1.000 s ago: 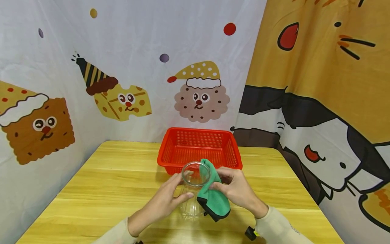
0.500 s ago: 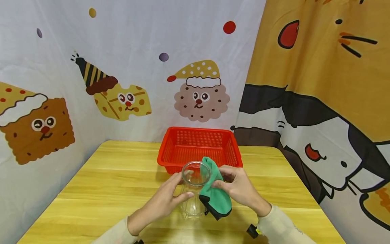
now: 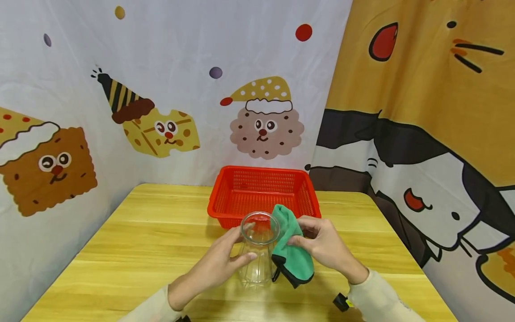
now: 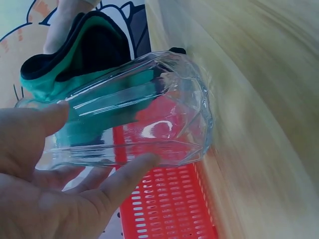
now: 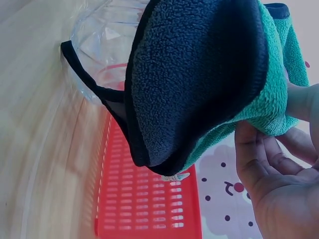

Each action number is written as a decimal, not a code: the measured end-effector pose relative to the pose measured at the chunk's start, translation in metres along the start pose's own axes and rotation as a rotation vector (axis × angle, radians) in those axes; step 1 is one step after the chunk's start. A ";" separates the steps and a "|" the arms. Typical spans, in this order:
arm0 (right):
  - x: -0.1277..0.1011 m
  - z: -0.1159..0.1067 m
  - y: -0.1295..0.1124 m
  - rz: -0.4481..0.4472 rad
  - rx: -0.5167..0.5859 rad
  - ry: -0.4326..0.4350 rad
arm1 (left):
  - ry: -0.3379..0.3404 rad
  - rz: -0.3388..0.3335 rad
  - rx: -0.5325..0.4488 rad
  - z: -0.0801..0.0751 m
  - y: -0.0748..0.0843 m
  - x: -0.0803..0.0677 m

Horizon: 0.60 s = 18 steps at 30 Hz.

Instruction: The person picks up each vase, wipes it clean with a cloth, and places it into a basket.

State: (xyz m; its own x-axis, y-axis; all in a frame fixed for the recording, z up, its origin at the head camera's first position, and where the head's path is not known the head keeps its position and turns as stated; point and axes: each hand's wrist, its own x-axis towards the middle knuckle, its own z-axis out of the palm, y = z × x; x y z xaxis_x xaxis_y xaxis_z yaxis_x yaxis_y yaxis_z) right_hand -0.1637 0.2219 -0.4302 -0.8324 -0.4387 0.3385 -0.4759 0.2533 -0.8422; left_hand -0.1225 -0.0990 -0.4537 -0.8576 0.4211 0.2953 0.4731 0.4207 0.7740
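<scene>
My left hand [image 3: 219, 264] has its grip curled round the clear glass [image 3: 257, 250], thumb on the near side and fingers on the far side, so the glass stands upright on the tabletop [image 3: 132, 241] close to the near edge, about midway along it. Its long axis runs straight up, mouth on top. My right hand [image 3: 326, 246] sits just to the right of the glass, fingers and thumb pinching the green cloth [image 3: 291, 252], which has a dark lining and hangs down beside the glass wall. The top fold of the cloth reaches the rim on the right side; from the head view I think it touches the glass there, though I cannot be sure through the clear wall. So the cloth lies to the right of the left grip, and the open mouth is nearer to the right hand. Beyond both, toward the far edge, stands the red basket [image 3: 263, 172].
</scene>
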 end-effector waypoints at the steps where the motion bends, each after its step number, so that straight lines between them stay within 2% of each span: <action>1: -0.001 -0.001 0.000 0.003 -0.005 0.003 | -0.004 -0.008 -0.009 0.000 0.001 0.000; 6: -0.003 -0.007 0.001 0.008 -0.008 0.009 | 0.014 -0.052 -0.003 0.000 0.003 -0.001; 12: -0.004 -0.012 0.003 -0.008 -0.028 0.024 | 0.118 -0.146 0.061 0.007 0.009 0.002; 18: -0.005 -0.014 0.004 -0.037 -0.032 0.030 | 0.201 -0.164 0.088 0.016 0.016 0.007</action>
State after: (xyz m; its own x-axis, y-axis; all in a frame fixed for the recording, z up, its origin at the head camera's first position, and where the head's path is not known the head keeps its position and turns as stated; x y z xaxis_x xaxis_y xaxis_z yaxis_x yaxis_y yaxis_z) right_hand -0.1655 0.2377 -0.4296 -0.8221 -0.4222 0.3820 -0.5150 0.2655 -0.8150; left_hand -0.1177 -0.0768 -0.4480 -0.9428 0.1774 0.2823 0.3330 0.5424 0.7714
